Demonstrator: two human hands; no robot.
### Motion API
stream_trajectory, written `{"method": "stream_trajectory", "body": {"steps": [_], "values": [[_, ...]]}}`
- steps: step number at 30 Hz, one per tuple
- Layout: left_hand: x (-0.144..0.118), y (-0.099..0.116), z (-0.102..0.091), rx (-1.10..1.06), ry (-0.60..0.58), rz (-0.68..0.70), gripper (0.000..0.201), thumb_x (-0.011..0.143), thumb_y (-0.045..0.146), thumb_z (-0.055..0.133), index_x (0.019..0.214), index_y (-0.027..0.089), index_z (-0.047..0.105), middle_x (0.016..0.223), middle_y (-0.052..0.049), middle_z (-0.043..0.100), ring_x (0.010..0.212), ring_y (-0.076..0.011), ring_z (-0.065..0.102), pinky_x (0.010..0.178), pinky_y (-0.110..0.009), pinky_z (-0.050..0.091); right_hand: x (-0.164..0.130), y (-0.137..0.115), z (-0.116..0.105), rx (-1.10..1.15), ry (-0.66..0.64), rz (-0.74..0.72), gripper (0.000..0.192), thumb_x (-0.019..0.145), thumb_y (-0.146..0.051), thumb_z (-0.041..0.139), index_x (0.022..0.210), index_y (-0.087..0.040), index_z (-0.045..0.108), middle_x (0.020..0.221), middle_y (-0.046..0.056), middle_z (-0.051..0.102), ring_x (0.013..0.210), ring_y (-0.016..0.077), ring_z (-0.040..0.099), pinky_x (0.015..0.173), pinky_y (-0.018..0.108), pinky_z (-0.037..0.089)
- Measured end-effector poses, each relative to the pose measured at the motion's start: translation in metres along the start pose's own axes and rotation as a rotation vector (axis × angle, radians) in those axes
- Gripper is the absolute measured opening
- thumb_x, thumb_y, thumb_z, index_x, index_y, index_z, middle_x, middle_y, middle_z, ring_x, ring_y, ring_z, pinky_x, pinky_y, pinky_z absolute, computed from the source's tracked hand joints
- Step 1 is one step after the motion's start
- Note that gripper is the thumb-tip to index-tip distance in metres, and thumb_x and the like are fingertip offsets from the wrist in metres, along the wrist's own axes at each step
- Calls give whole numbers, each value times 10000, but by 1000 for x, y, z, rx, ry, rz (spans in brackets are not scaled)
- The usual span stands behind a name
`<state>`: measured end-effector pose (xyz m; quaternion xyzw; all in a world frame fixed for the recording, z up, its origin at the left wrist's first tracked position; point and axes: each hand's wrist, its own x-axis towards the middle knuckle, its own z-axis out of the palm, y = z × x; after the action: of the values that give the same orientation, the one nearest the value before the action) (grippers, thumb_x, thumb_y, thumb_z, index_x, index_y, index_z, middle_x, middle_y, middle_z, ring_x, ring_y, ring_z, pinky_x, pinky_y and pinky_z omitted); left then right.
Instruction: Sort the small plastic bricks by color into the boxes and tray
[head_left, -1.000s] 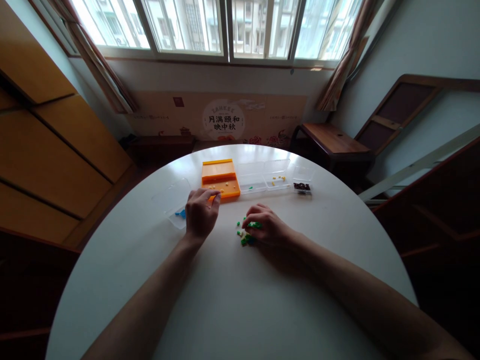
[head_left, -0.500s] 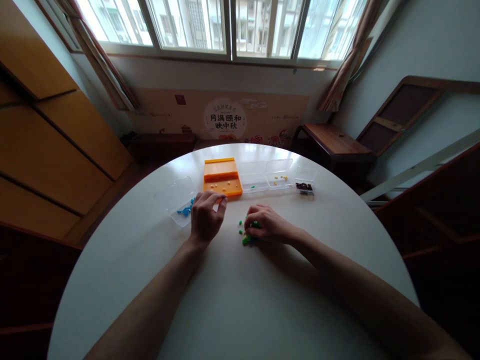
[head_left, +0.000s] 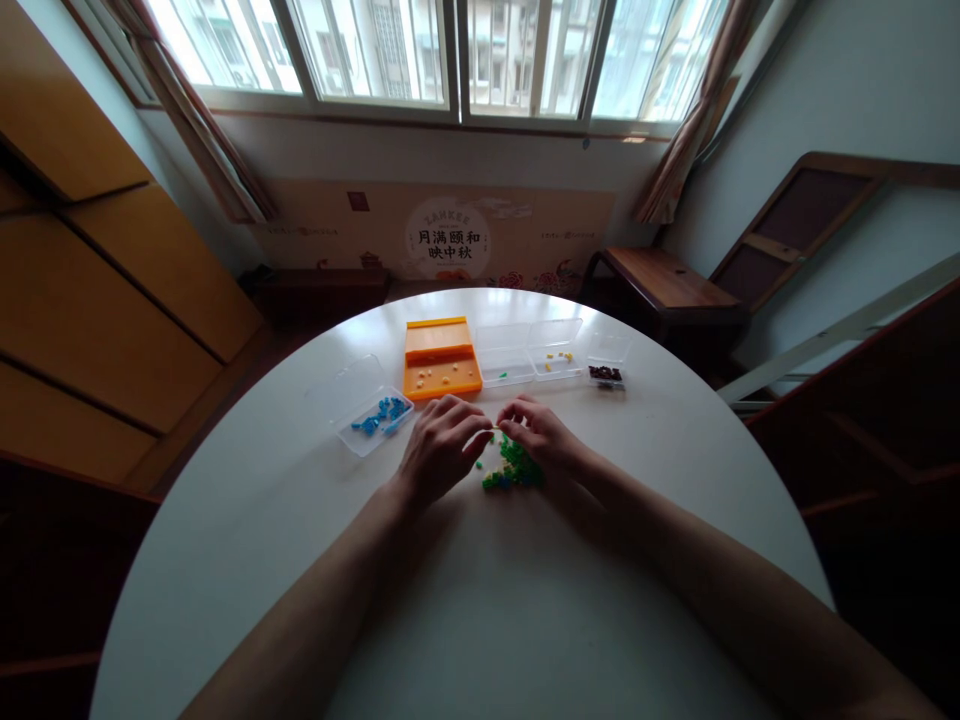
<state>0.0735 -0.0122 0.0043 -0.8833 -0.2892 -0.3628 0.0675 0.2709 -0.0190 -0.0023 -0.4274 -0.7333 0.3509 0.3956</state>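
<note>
L hand (head_left: 442,440) is now coming in from beside the orange tray (head_left: 442,337), which is sitting at 11 o'clock of the green pile (head_left: 517,462), and is meeting R hand (head_left: 551,440). R hand is uncovering more green than a sec ago. Fingertips of both are pinching approx. one tiny yellow pc (head_left: 495,427) btwn them, at the pile's 11 o'clock edge; exact grip's too small to tell. So both hands are prob. working jointly on one pc, no longer separately.

A window (head_left: 379,55) between curtains (head_left: 679,165) above a printed panel (head_left: 448,240), wooden cabinet (head_left: 82,310) to the left.
</note>
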Motion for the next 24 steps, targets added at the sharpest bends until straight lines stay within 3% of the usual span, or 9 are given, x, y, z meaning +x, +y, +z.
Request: {"method": "stream_trajectory", "body": {"steps": [4,8,14,18,20,24], "values": [[3,2,1,47,34,28,84,878,223,595,810,201,640,798,-18,676,760,-169,532,715,-310,424,-1,1,3,0,18,-2,155,863,-284,556,785,-168,624,837,25,533,774,143,529,683,262,439],[5,2,-1,27,64,-16,102,874,223,602,785,202,646,780,-15,674,757,-166,540,714,-298,438,-3,6,7,69,138,50,137,824,-291,595,797,-171,655,836,15,533,701,119,509,640,249,426],[12,-29,0,100,293,-449,111,841,267,632,784,186,683,786,-41,689,770,-203,575,757,-334,469,-5,10,8,136,229,74,119,782,-281,628,780,-171,673,815,7,539,626,97,451,597,237,402],[15,-48,5,146,320,-658,124,823,247,627,810,162,717,775,-61,697,741,-223,599,741,-349,470,-6,9,7,135,218,73,120,775,-278,627,783,-173,683,824,8,541,631,96,451,604,238,404],[16,-48,4,155,342,-666,158,843,233,591,852,148,724,801,-74,703,732,-220,601,741,-348,472,-6,9,7,146,215,72,122,771,-275,626,781,-170,688,827,10,540,631,94,450,605,238,405],[20,-30,-7,161,329,-457,191,882,267,557,907,167,717,864,-58,703,808,-207,589,809,-343,472,-5,8,6,151,187,86,104,745,-226,621,786,-166,695,823,9,540,633,91,451,589,229,404]]}}
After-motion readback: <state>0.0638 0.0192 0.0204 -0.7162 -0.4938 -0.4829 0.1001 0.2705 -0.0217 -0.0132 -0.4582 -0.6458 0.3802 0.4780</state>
